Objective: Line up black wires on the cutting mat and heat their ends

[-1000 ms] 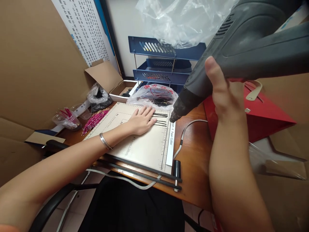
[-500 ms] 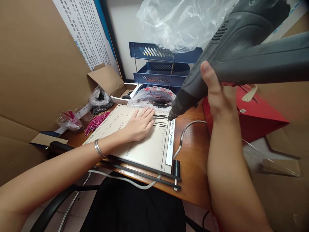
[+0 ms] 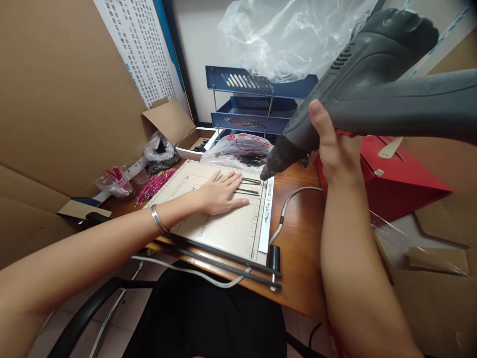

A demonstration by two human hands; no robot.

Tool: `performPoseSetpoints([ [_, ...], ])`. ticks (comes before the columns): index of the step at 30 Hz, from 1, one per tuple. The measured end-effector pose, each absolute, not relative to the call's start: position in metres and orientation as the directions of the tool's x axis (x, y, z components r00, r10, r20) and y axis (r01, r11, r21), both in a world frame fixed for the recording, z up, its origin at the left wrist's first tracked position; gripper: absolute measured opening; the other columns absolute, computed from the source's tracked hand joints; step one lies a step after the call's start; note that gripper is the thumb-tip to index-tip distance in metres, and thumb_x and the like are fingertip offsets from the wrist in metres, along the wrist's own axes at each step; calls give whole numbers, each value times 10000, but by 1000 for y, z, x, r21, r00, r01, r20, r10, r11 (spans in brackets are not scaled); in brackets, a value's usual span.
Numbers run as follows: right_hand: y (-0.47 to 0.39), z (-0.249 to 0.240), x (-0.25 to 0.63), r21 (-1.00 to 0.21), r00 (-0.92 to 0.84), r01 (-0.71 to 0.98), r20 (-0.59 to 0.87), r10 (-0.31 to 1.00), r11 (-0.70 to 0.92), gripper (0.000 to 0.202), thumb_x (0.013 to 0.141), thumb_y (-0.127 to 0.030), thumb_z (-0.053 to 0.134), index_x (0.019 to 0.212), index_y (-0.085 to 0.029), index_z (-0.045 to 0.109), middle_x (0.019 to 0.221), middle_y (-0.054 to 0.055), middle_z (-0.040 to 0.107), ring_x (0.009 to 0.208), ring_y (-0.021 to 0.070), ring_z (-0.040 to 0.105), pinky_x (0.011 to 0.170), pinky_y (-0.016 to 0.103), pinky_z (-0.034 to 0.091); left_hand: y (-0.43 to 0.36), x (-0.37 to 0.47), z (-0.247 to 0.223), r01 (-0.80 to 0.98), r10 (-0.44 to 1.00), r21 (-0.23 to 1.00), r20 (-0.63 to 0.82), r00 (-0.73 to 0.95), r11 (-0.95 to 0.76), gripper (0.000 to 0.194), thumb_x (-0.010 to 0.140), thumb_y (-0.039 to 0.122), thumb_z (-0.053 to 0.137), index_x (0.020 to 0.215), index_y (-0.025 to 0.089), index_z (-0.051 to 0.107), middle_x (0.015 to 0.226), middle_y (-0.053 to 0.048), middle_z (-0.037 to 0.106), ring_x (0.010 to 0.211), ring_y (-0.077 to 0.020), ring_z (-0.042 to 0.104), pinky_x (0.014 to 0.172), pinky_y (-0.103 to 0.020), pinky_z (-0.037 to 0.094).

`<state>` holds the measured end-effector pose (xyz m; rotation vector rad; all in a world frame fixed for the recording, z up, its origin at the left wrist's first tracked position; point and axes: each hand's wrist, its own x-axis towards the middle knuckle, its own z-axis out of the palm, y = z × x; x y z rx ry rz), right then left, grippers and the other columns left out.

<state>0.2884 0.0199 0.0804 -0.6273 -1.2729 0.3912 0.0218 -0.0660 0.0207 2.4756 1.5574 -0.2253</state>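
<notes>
My left hand (image 3: 222, 193) lies flat on the cream paper cutter board (image 3: 231, 231), its fingers over the left ends of several thin black strands (image 3: 249, 192). The strands' other ends reach toward the board's right edge. My right hand (image 3: 333, 141) is wrapped round the dark grey heat gun (image 3: 320, 99), thumb up along its body. The gun slants down to the left, and its black nozzle sits just above the strands' right ends. Whether the nozzle touches the board cannot be made out.
Behind the board are a plastic bag of black pieces (image 3: 238, 149), blue trays (image 3: 238, 121) and an open cardboard box (image 3: 169, 119). Pink strands (image 3: 154, 188) lie left, beside a clear cup (image 3: 115, 186). A grey cable (image 3: 285, 204) and red bag (image 3: 402, 179) are right.
My left thumb has spread away from the fingers and now points right on the board. The heat gun's nozzle has shifted slightly relative to the strands. The whole view has moved a little.
</notes>
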Motion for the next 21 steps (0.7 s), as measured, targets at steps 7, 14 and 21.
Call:
performPoseSetpoints([
  [7,18,80,292,-615,219,129,783,583,778,498,842,-584,896,1216,-285,759,1450,43,752,1497,284,639,1390,508,395,-67,22,24,911,874,86,-259,411,-403,1045,1094,779,205,1823,38,103,1894,-160,60,1797,-307,52,1447,-565,-19],
  [14,7,93,297,-631,167,133,774,611,764,608,826,-622,897,1254,-207,775,1406,94,774,1475,310,659,1390,526,372,-68,5,13,874,843,125,-233,486,-469,1045,1096,804,223,1830,69,110,1904,-141,79,1797,-307,42,1451,-506,-5],
  [21,9,91,295,-622,196,74,775,601,779,578,896,-559,880,1352,-226,753,1495,80,739,1506,261,637,1392,452,376,-43,-19,36,909,910,164,239,339,-382,652,1142,566,288,1398,147,717,1468,-175,752,1358,-325,686,1183,-477,491],
])
